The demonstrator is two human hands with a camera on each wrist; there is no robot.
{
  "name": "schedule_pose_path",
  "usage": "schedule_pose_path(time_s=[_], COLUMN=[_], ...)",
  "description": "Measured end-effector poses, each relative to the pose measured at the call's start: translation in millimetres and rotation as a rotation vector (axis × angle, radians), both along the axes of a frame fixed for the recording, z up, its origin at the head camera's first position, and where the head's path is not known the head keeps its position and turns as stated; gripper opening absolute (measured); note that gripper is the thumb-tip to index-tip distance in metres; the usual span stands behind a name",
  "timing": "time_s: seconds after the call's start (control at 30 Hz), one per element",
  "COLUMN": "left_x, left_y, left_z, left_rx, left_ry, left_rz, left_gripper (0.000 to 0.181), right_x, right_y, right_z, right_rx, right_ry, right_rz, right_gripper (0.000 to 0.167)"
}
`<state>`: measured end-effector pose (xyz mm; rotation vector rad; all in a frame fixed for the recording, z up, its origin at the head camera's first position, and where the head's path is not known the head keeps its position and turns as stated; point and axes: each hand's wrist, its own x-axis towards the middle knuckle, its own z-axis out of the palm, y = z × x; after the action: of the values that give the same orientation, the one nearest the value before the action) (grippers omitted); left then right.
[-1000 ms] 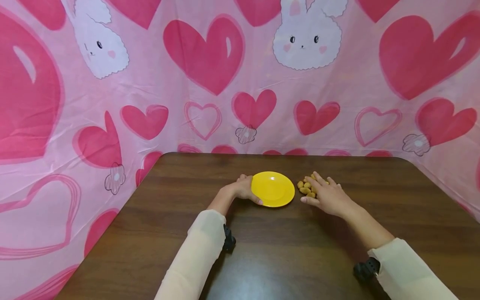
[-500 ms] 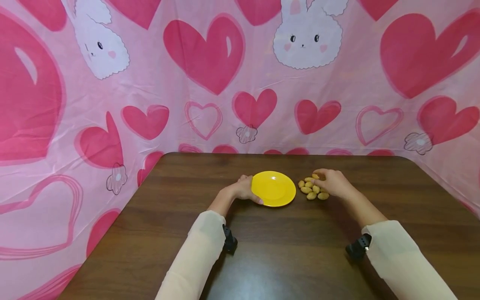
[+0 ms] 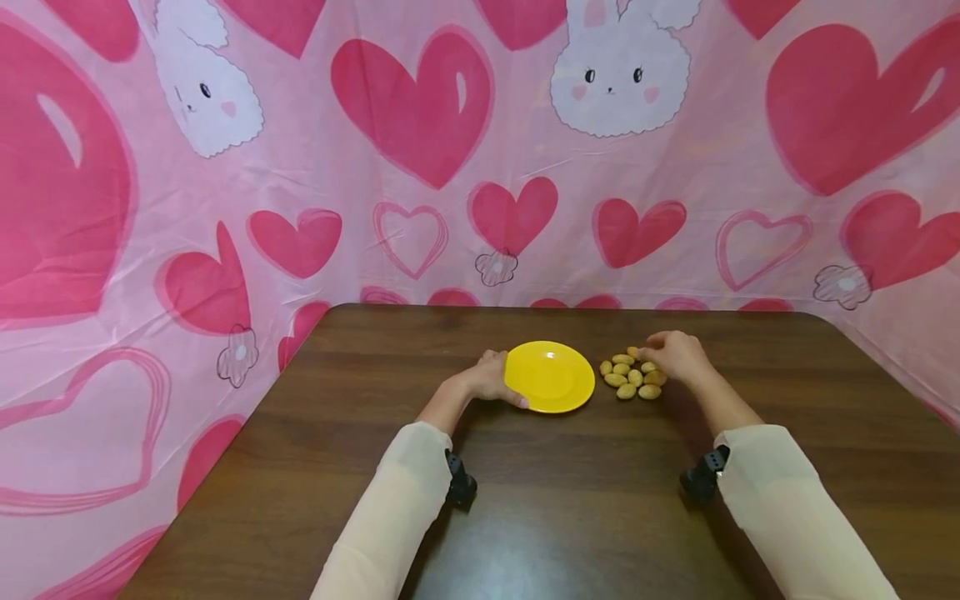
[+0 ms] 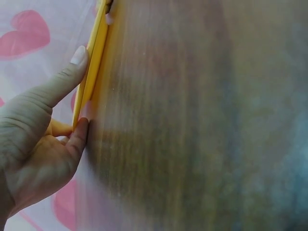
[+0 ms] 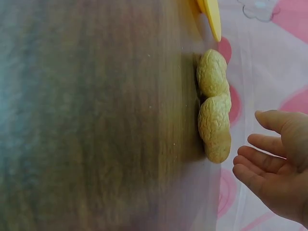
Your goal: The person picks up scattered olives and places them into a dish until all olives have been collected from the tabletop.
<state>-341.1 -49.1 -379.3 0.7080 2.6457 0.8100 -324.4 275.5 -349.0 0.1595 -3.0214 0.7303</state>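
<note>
Head view: one round yellow plate point(image 3: 550, 377), on the far half of a brown table point(image 3: 562, 500), is being gripped at its left rim by the left hand point(image 3: 487, 379), the thumb being set at the near side. One loose cluster of about ten tan oval pieces point(image 3: 635, 378) is being displayed on the table just right of the plate, apart from it. At the cluster's far right edge, the right hand point(image 3: 678, 356) is being held slack and released, its fingers loosely bent; contact with a piece cannot be told. In the left wrist view the plate is being shown edge-on; in the right wrist view wrinkled surfaces are being shown on the pieces. Two pale sleeves point(image 3: 390, 500) are being worn. Behind, a pink cloth point(image 3: 360, 175) is being hung, printed with hearts and rabbit heads.
</note>
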Motion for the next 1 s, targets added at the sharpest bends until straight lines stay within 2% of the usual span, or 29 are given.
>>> schedule_pose_path(time_s=[0.2, 0.53, 0.73, 1.0], left_x=[-0.5, 0.9, 1.7, 2.7], left_y=[0.3, -0.7, -1.9, -1.7], left_z=[-2.9, 2.2, 4.1, 5.1], left_rx=[0.003, 0.023, 0.032, 0.027], left_ry=[-0.003, -0.025, -0.039, -0.054], left_rz=[0.01, -0.003, -0.016, 0.001], left_gripper=[0.081, 0.082, 0.08, 0.083], right_x=[-3.0, -4.6, -3.3, -0.8], right_y=[10, 19, 19, 19], right_z=[-3.7, -9.8, -10.7, -9.9], right_rx=[0.001, -0.01, -0.084, -0.167], right_ry=[-0.033, -0.106, -0.135, -0.153], right_rz=[-0.04, -0.042, -0.047, -0.052], right_gripper=[0.045, 0.038, 0.035, 0.03])
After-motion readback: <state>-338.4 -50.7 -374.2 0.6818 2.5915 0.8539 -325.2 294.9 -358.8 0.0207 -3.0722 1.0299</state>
